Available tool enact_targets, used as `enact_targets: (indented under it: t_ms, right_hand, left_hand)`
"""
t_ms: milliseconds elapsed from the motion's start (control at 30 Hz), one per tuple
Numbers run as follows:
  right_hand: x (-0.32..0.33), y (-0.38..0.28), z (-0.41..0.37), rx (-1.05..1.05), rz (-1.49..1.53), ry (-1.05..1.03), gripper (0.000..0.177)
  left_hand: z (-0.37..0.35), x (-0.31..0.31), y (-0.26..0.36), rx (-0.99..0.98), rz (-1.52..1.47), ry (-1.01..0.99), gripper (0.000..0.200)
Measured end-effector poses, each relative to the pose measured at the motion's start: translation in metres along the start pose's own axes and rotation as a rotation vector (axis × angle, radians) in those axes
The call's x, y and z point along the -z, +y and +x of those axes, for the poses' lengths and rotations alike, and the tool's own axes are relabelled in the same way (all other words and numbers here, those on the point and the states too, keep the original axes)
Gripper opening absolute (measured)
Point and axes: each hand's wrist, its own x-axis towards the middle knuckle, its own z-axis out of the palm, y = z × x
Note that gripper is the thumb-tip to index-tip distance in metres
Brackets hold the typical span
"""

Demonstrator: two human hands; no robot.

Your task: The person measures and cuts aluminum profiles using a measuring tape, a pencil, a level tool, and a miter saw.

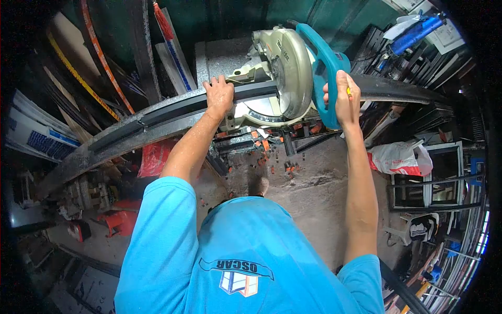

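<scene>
A miter saw (285, 68) with a round pale guard and a teal handle (325, 68) stands at the top centre. My right hand (346, 102) is wrapped round that handle, and a thin yellow item like a pencil (349, 92) shows at its fingers. My left hand (219, 97) is closed over a long dark profile (178, 107), holding it on the saw's left side. The profile's right end runs up to the guard, which hides the blade. Below the guard, a curved angle scale (261, 117) is partly visible.
Long support beams extend left (78, 162) and right (402, 90) of the saw. Orange and black offcuts (265, 144) litter the floor. Long strips (104, 68) lean at the left. A white-and-red plastic bag (400, 158) and a window frame (429, 178) are at the right.
</scene>
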Motion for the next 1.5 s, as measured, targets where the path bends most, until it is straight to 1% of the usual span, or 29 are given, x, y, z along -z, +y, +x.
enact_targets:
  t_ms: [133, 200, 400, 433, 500, 600, 733, 800, 900, 1200, 1267, 1300, 1433, 1467, 1500]
  right_hand:
    - [-0.001, 0.005, -0.005, 0.010, 0.011, 0.019, 0.051]
    - [-0.003, 0.005, -0.007, 0.003, 0.019, 0.016, 0.051]
    - [-0.003, 0.013, -0.011, 0.032, 0.032, 0.014, 0.049]
    - [-0.003, 0.014, -0.011, 0.037, 0.037, 0.014, 0.049]
    - [-0.004, 0.014, -0.012, 0.044, 0.044, 0.012, 0.049]
    - [-0.004, 0.012, -0.014, 0.048, 0.035, 0.015, 0.048]
    - [-0.005, 0.016, -0.015, 0.051, 0.051, 0.007, 0.047]
    - [-0.004, 0.017, -0.017, 0.042, 0.060, 0.014, 0.046]
    - [-0.005, 0.018, -0.018, 0.029, 0.102, 0.012, 0.046]
    - [-0.009, 0.025, -0.026, -0.001, 0.179, 0.032, 0.045]
    - [-0.009, 0.024, -0.029, 0.011, 0.181, 0.039, 0.043]
    - [-0.010, 0.027, -0.030, 0.010, 0.203, 0.037, 0.042]
    - [-0.016, 0.048, -0.037, 0.037, 0.209, 0.066, 0.040]
    - [-0.017, 0.055, -0.036, 0.038, 0.237, 0.062, 0.042]
    - [-0.016, 0.057, -0.034, 0.040, 0.205, 0.042, 0.041]
  left_hand:
    - [0.000, 0.003, 0.001, 0.001, 0.004, -0.005, 0.033]
    - [-0.001, 0.003, 0.001, 0.006, -0.017, 0.010, 0.019]
    - [-0.001, 0.002, 0.002, 0.012, -0.037, 0.025, 0.018]
    - [-0.001, -0.002, 0.001, 0.013, -0.034, 0.025, 0.018]
    - [0.000, -0.006, -0.001, 0.002, 0.030, 0.058, 0.033]
    - [0.000, -0.005, 0.000, 0.011, 0.028, 0.024, 0.033]
    - [-0.001, -0.002, -0.001, -0.007, 0.028, 0.046, 0.034]
    - [-0.002, -0.002, -0.001, -0.011, -0.034, 0.052, 0.019]
    - [-0.001, -0.002, -0.001, -0.015, -0.012, 0.066, 0.018]
    - [-0.003, 0.004, 0.000, -0.048, -0.033, 0.079, 0.025]
    - [-0.001, 0.005, 0.000, -0.007, 0.001, 0.010, 0.036]
    - [-0.003, 0.005, 0.001, -0.013, -0.028, 0.049, 0.027]
    - [-0.003, 0.009, 0.002, -0.019, -0.007, 0.049, 0.028]
    - [-0.002, 0.006, 0.001, -0.016, -0.005, 0.048, 0.028]
    - [-0.002, 0.002, -0.001, -0.021, -0.008, 0.062, 0.029]
